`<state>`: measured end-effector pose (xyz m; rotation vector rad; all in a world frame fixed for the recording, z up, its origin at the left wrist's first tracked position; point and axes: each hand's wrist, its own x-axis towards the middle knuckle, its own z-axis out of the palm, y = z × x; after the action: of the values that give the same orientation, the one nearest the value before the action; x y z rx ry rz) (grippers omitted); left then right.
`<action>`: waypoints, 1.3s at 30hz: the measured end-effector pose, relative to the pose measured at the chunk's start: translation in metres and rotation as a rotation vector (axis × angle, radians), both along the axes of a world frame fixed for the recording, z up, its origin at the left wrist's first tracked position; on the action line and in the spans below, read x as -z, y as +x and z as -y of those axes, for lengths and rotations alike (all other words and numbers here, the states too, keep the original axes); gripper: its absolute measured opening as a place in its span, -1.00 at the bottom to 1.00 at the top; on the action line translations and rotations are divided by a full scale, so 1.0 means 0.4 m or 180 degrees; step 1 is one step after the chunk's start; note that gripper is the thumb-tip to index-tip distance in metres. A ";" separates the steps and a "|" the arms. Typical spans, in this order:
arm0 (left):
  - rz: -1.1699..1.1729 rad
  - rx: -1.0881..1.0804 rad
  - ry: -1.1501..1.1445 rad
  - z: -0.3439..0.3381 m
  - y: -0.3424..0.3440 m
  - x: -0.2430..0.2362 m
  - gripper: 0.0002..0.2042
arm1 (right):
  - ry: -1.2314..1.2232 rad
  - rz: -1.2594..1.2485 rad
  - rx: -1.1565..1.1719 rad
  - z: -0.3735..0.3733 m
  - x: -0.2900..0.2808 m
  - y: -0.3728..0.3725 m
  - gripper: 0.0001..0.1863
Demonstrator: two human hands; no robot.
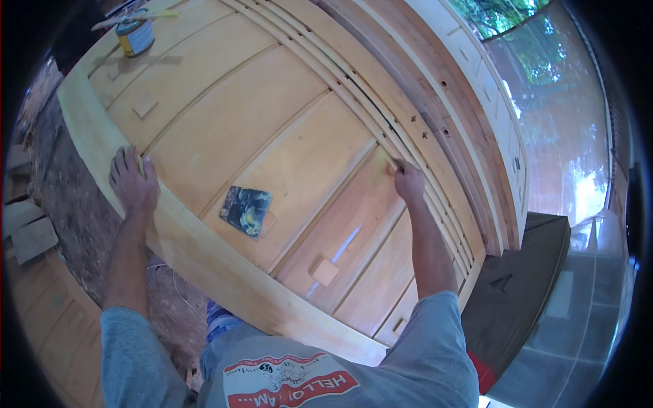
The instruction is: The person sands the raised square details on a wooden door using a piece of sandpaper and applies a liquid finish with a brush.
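Note:
A large pale-wood panel (265,119) with grooves between its boards lies before me. My left hand (134,182) rests open on the panel's near-left rail (183,248), fingers laid over the wood. Over to the right, my right hand (409,181) is closed, with its fingertips down by a groove near the long slats. Something small seems pinched there, too hidden to name. A yellowish damp-looking patch shows on the wood beside those fingers. Between my hands lies a dark square plate (246,212) smeared with yellowish paste.
A small can (135,38) with a flat brush (129,20) across its top stands at the far left. Little wooden blocks (325,270) sit on the panel. Stacked boards (452,122) rise beyond it, and a dark box (517,292) stands at right.

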<state>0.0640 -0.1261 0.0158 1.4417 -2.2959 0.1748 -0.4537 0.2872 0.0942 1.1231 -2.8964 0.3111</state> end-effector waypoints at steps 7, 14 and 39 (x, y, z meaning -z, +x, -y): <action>-0.0058 0.0042 0.0076 0.002 0.005 -0.004 -0.55 | 0.0204 0.0154 0.0062 0.076 0.011 -0.028 -0.62; -0.0038 0.0024 0.0122 -0.001 0.003 -0.009 -0.54 | 0.0390 0.0122 -0.0030 0.092 0.031 -0.034 -0.63; 0.0023 -0.0019 -0.0001 0.005 0.001 0.020 -0.56 | 0.0056 -0.0327 -0.0299 -0.135 0.011 -0.015 -0.67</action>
<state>0.0642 -0.1280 0.0079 1.4500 -2.2974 0.1824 -0.4595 0.3413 0.0899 1.2418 -2.7687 0.2230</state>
